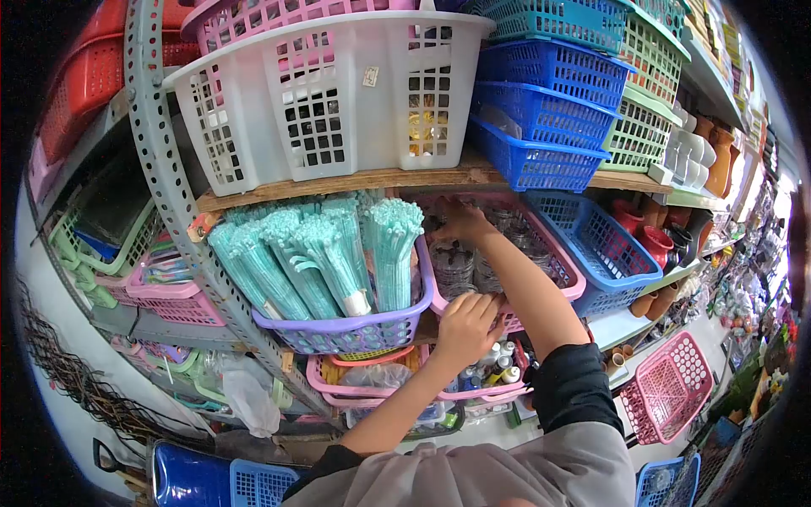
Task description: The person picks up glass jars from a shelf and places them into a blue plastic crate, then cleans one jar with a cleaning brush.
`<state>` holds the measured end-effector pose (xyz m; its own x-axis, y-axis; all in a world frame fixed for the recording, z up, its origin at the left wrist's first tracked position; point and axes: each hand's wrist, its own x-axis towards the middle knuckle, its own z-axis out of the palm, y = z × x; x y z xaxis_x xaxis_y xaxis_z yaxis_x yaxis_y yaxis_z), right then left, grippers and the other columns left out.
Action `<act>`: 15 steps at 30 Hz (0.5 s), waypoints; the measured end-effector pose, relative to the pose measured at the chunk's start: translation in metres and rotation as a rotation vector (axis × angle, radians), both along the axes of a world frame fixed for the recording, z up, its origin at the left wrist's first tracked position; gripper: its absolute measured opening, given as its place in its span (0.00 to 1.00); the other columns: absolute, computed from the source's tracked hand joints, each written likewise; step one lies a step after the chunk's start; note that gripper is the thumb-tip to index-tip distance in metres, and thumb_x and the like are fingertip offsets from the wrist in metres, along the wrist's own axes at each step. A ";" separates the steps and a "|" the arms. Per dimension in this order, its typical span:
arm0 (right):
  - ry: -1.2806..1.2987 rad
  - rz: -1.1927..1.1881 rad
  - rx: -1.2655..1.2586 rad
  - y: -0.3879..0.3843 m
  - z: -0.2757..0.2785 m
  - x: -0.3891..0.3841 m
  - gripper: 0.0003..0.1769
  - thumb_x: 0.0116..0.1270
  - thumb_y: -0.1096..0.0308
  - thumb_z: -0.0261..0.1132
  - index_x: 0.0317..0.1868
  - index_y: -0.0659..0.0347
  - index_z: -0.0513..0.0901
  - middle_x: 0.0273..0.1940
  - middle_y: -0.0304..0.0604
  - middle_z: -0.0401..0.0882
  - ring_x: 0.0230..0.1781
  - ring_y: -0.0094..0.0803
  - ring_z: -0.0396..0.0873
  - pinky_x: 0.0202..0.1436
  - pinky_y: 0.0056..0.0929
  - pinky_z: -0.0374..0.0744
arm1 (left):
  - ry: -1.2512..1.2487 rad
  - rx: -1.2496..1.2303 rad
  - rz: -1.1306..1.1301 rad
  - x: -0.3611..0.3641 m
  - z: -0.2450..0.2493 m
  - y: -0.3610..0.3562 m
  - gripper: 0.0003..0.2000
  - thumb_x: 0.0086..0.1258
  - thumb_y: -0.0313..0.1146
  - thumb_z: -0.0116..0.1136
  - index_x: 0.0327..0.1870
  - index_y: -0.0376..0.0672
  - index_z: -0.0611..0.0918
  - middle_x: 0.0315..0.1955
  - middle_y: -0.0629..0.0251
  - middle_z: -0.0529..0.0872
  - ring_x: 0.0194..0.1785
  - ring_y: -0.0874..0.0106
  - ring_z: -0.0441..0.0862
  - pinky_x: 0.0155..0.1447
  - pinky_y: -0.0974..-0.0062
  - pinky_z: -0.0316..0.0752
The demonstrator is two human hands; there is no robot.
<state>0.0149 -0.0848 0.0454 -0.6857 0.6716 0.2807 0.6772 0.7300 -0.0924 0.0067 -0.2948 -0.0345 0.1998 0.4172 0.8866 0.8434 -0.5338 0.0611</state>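
A pink basket [574, 272] stands on the middle shelf, holding stacks of round greyish pieces [452, 269]. Closed over its front rim is my left hand [470, 328], with the fingers bent across the edge. My right hand [460, 221] reaches inside toward the back left corner, above the round stacks and beneath the upper shelf. Its fingers are in shadow, and I cannot tell whether they hold anything. Left of this basket, a purple basket [355, 335] is filled with upright bundles of mint-green stems [321, 253].
Above is a wooden shelf [338, 188] with a large white basket [245, 110] and stacked blue baskets [541, 114]. A blue basket [596, 245] sits to the right. Below is a pink tray [384, 393] of bottles and bags. A perforated metal post [160, 160] rises at the left.
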 end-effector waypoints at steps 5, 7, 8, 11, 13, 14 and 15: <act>-0.110 -0.047 0.003 -0.012 0.008 0.003 0.55 0.47 0.33 0.68 0.72 0.53 0.64 0.73 0.50 0.59 0.74 0.47 0.57 0.73 0.46 0.62 | -0.001 0.006 -0.015 -0.001 0.003 -0.001 0.12 0.56 0.35 0.65 0.36 0.38 0.81 0.38 0.59 0.83 0.44 0.63 0.81 0.56 0.66 0.74; -0.138 -0.054 -0.021 -0.004 -0.001 0.003 0.52 0.48 0.32 0.67 0.71 0.51 0.66 0.72 0.50 0.62 0.74 0.46 0.58 0.72 0.46 0.63 | 0.001 -0.014 -0.018 -0.001 0.003 -0.003 0.12 0.56 0.35 0.65 0.36 0.38 0.81 0.38 0.59 0.83 0.44 0.63 0.81 0.56 0.66 0.74; -0.128 -0.043 -0.096 0.002 -0.005 0.002 0.48 0.52 0.32 0.65 0.69 0.50 0.69 0.70 0.49 0.64 0.73 0.46 0.59 0.72 0.45 0.64 | 0.005 -0.027 -0.019 -0.001 0.004 -0.003 0.12 0.55 0.35 0.65 0.36 0.37 0.80 0.38 0.59 0.83 0.44 0.63 0.81 0.56 0.65 0.74; -0.079 0.007 -0.100 0.056 -0.050 -0.006 0.41 0.59 0.33 0.60 0.67 0.48 0.72 0.69 0.48 0.67 0.71 0.46 0.63 0.71 0.45 0.65 | 0.008 -0.020 -0.021 -0.002 0.002 -0.002 0.13 0.55 0.35 0.65 0.37 0.37 0.80 0.40 0.58 0.84 0.45 0.62 0.81 0.56 0.65 0.74; -0.041 0.039 -0.028 0.073 -0.062 -0.003 0.37 0.63 0.34 0.58 0.66 0.48 0.73 0.69 0.49 0.67 0.69 0.47 0.65 0.70 0.45 0.66 | 0.006 -0.012 -0.026 -0.002 0.001 -0.001 0.13 0.56 0.34 0.65 0.38 0.37 0.81 0.40 0.58 0.84 0.45 0.62 0.81 0.56 0.65 0.74; 0.029 0.045 -0.011 0.077 -0.062 -0.001 0.34 0.66 0.36 0.55 0.65 0.48 0.74 0.69 0.48 0.67 0.68 0.47 0.66 0.70 0.45 0.66 | 0.004 -0.002 -0.023 -0.002 0.000 -0.001 0.13 0.56 0.34 0.65 0.38 0.37 0.81 0.41 0.58 0.84 0.45 0.62 0.81 0.56 0.64 0.74; 0.099 0.051 0.006 0.079 -0.061 0.002 0.32 0.69 0.38 0.52 0.64 0.48 0.75 0.68 0.48 0.67 0.68 0.48 0.67 0.70 0.44 0.65 | 0.003 -0.001 -0.031 -0.003 0.000 -0.001 0.13 0.56 0.34 0.65 0.38 0.37 0.81 0.41 0.58 0.84 0.45 0.62 0.81 0.56 0.64 0.74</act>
<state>0.0168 -0.0062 -0.0156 -0.6874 0.6347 0.3532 0.6270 0.7639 -0.1526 0.0040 -0.2954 -0.0344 0.2156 0.4121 0.8853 0.8267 -0.5595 0.0591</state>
